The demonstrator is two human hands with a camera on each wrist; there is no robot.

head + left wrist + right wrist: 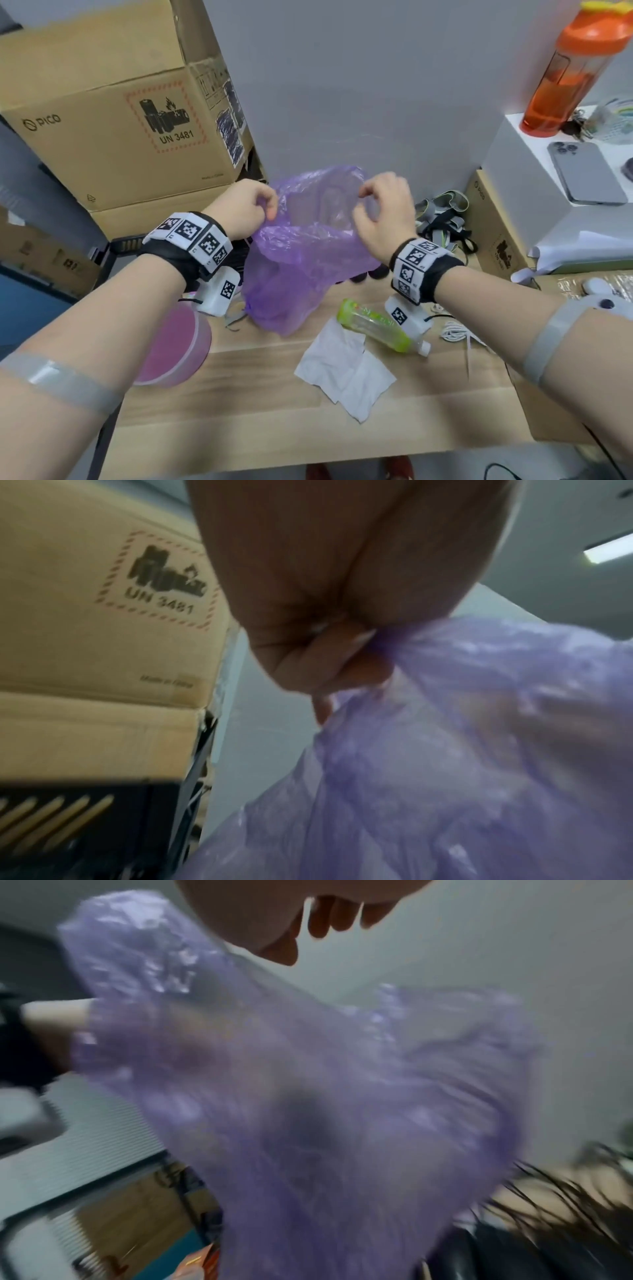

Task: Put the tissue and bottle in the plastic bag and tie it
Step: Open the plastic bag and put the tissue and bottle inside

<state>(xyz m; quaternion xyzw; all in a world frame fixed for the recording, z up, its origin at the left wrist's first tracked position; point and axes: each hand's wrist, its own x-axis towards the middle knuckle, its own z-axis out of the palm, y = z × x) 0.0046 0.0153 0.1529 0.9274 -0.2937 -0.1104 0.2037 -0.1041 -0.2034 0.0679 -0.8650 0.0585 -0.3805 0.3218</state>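
Both hands, left hand (245,209) and right hand (383,212), pinch the purple plastic bag (308,253) mouth apart; next, one must free itself for the tissue (342,373) or bottle (376,325)

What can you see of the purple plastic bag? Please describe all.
The purple plastic bag is thin, translucent and crinkled. It is held up above the wooden table, its mouth upward. The left hand pinches its rim; the right hand pinches the other side. Nothing shows clearly inside.

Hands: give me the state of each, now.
Left hand: pinches the rim of the purple plastic bag.
Right hand: fingers curled at the bag's opposite rim; grip cannot be confirmed.
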